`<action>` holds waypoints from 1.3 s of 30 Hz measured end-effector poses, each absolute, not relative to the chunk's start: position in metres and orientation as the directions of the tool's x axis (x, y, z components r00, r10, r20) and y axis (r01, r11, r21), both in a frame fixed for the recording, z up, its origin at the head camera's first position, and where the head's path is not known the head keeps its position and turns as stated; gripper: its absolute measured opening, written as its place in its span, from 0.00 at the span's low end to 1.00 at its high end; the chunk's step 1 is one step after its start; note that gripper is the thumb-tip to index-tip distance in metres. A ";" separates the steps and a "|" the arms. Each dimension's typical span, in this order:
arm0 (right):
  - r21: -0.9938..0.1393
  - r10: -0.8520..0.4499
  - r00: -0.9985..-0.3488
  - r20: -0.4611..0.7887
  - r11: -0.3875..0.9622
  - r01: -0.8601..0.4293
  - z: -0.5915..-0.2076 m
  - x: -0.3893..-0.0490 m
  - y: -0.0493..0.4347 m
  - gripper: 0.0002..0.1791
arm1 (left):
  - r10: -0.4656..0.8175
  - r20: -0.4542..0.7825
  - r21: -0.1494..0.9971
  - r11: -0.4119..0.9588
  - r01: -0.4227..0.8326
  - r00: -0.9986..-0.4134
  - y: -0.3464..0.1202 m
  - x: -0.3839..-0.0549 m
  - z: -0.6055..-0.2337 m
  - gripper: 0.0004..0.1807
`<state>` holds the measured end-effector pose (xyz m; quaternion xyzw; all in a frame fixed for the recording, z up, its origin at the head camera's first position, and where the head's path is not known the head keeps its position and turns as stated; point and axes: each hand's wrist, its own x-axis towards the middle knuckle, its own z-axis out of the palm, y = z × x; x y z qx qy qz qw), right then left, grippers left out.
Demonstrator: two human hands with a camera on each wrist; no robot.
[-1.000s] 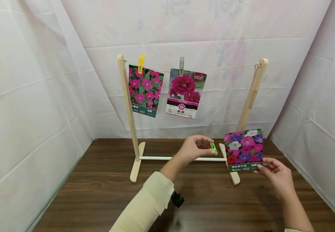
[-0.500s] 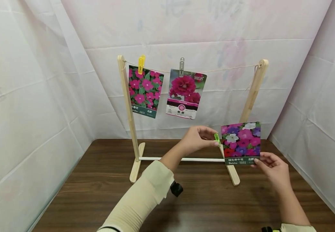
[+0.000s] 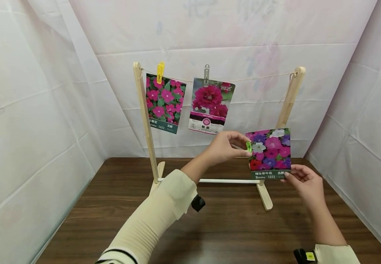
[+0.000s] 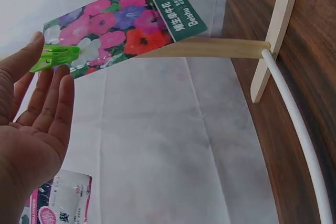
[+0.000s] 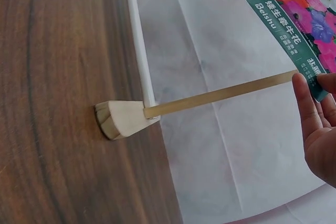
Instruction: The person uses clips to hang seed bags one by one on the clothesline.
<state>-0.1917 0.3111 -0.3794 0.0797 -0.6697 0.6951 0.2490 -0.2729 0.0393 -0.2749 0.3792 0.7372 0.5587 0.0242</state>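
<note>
Between thumb and fingers my left hand (image 3: 227, 147) pinches a green clothespin (image 4: 56, 56). The clothespin is at the left edge of a flower seed packet (image 3: 270, 152) with pink, purple, white and red blooms; whether it touches the packet I cannot tell. My right hand (image 3: 307, 185) pinches that packet by its lower right corner, holding it upright in front of the stand's right post. On the string (image 3: 259, 77) hang two other packets: a pink flower packet (image 3: 165, 101) under a yellow clothespin (image 3: 160, 72), and a hollyhock packet (image 3: 210, 106) under a grey clothespin (image 3: 206, 76).
The wooden stand has a left post (image 3: 147, 124), a right post (image 3: 289, 101) and a white crossbar (image 3: 226, 181) low between them. It stands on a dark wood table (image 3: 230, 231). White cloth (image 3: 269, 33) encloses the back and sides.
Both hands have risen; the held packet has moved up and slightly left, the green clothespin up and slightly right, closing the gap between them. The hanging packets stay put.
</note>
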 end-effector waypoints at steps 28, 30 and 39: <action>-0.881 0.239 -0.855 0.461 0.002 -0.474 -0.351 -0.207 0.298 0.12 | 0.635 0.447 0.611 0.299 0.733 -0.631 0.045 -0.277 -0.206 0.13; -0.879 0.247 -0.851 0.464 0.006 -0.478 -0.349 -0.208 0.298 0.12 | 0.640 0.454 0.594 0.300 0.746 -0.619 0.046 -0.278 -0.198 0.12; -0.872 0.251 -0.844 0.475 0.008 -0.489 -0.344 -0.213 0.297 0.10 | 0.598 0.522 0.541 0.319 0.778 -0.608 0.047 -0.282 -0.165 0.08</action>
